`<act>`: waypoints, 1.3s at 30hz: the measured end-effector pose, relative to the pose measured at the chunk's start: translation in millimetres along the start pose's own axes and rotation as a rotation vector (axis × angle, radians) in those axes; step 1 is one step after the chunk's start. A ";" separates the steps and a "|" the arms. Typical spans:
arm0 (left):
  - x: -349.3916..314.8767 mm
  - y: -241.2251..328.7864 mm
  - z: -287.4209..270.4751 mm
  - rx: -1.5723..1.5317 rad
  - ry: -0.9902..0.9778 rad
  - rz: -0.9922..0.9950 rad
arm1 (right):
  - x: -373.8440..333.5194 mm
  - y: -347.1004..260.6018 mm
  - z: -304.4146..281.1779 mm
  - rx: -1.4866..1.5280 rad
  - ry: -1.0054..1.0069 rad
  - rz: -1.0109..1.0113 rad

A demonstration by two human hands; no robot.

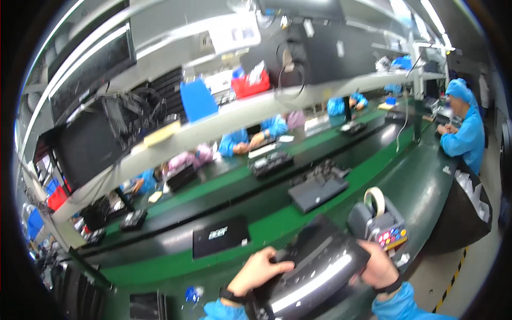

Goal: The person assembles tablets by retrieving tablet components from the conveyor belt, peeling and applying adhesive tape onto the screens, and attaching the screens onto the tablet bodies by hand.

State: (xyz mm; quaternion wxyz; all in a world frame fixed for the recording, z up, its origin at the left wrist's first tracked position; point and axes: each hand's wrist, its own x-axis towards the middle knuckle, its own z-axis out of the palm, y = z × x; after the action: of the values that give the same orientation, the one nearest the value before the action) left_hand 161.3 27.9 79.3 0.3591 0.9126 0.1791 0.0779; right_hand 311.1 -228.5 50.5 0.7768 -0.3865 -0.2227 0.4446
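Observation:
A broad glossy black panel (314, 261), possibly part of a laptop, is tilted between my two hands above the near edge of the green workbench. My left hand (262, 272) grips its left side, with the thumb lying across the upper surface. On the right edge, my right hand (377, 266) is closed round the panel, and its fingertips are partly hidden. A bright strip of light reflects along the near part. Just beyond the right hand stands a grey tape dispenser (360, 220) with coloured buttons and a tape roll (376, 200).
A black laptop lid (221, 237) lies on the green bench. Past it are a dark laptop (318, 193) with cables and a black assembly (270, 163). Blue film scraps (193, 294) lie lower left. A black bag (460, 213) hangs at the right, near a co-worker (465, 128) in blue.

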 end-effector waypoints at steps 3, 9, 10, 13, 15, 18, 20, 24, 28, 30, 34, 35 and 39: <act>3.4 5.4 -5.3 0.083 0.013 0.033 | -0.8 -14.1 7.8 0.077 0.185 0.017; 10.4 -9.0 -8.8 0.003 0.314 0.212 | 7.4 20.0 2.5 -0.617 0.184 -0.204; 7.0 -20.5 -10.2 0.028 0.489 0.253 | 3.9 17.9 5.9 -0.617 0.185 -0.203; -26.3 -54.4 -19.2 0.106 0.424 -0.173 | 1.4 22.0 6.2 -0.510 0.320 -0.084; -48.4 -67.1 -7.1 0.027 0.288 -0.326 | 0.6 26.3 2.6 -0.507 0.297 -0.078; -63.0 -56.6 5.4 -0.032 0.232 -0.370 | 5.9 27.9 4.4 -0.508 0.276 -0.058; -68.4 -55.1 12.3 -0.038 0.300 -0.316 | 6.8 29.2 3.8 -0.532 0.338 -0.102; -75.5 -71.4 19.9 -0.073 0.511 -0.349 | 5.7 30.6 2.8 -0.413 0.308 -0.100; -75.3 -93.5 32.2 -0.224 0.361 -0.417 | 11.9 41.2 7.1 -0.417 0.280 -0.039; -75.8 -93.9 34.0 -0.075 0.396 -0.313 | 14.6 42.7 13.3 -0.479 0.290 -0.051; -78.6 -103.4 30.4 -0.525 0.251 -0.343 | 16.1 42.2 11.9 -0.797 0.402 -0.067; -80.1 -107.2 30.5 -0.642 0.234 -0.370 | 15.9 42.9 11.0 -0.830 0.417 -0.060; -75.6 -94.4 39.4 -0.413 0.314 -0.361 | 17.9 54.4 8.2 -1.151 0.465 -0.319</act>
State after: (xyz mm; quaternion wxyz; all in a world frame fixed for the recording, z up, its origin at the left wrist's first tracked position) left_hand 76.5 38.2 -14.9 0.5127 0.7507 0.3719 0.1878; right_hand 286.3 -193.1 12.1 0.5295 -0.7902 -0.3062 0.0371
